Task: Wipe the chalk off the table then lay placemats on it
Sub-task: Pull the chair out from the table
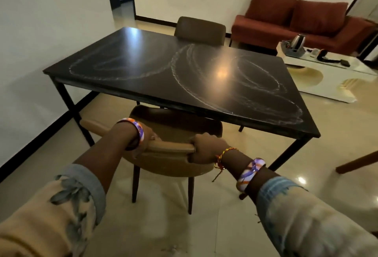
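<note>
Head view: both hands, left (pixel 148 139) and right (pixel 206 146), each have their grip clenched around the tan chair's backrest (pixel 171 147); the chalk-swirled dark surface (pixel 143 68) lies beyond.

I see a dim, warm-toned interior. An overhead lamp reflects as an orange glare spot on the glossy black table (pixel 143 76), with a paler sheen at its far left corner. The tiled floor (pixel 319 154) shows small highlights. Wide-angle distortion bends the frame edges. Slight motion blur softens the sleeves (pixel 61 215).
</note>
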